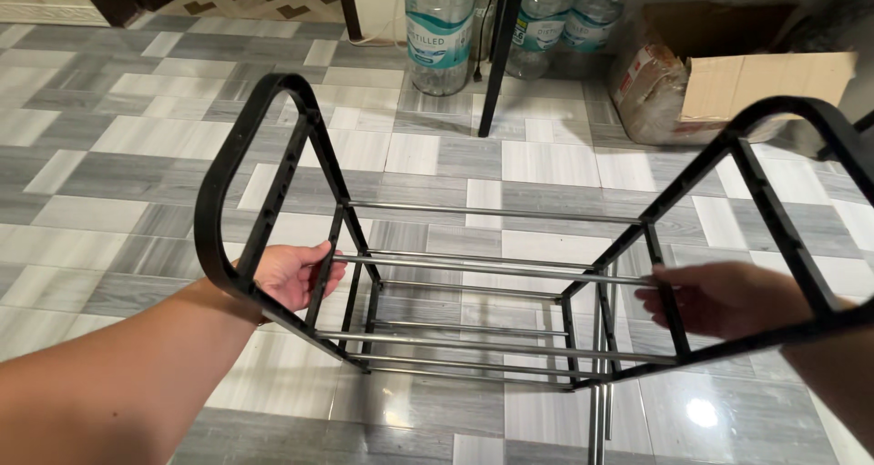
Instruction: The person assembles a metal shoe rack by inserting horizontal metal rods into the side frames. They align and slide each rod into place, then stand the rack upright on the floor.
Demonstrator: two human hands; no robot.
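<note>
A black rack with two rounded plastic side frames, the left frame (pixel 218 192) and the right frame (pixel 801 155), stands on the tiled floor, joined by several thin silver metal rods (pixel 492 269). My left hand (pixel 291 274) reaches through the left frame and touches the end of a silver rod by an upright bar, fingers curled around it. My right hand (pixel 728 296) is inside the right frame, its fingertips at the other end of a rod beside a black crossbar.
Grey and white floor tiles (pixel 118 183) lie all around. Large clear water bottles (pixel 439 32) stand at the back beside a dark table leg (pixel 496 60). An open cardboard box (pixel 728 69) with a plastic bag sits at back right.
</note>
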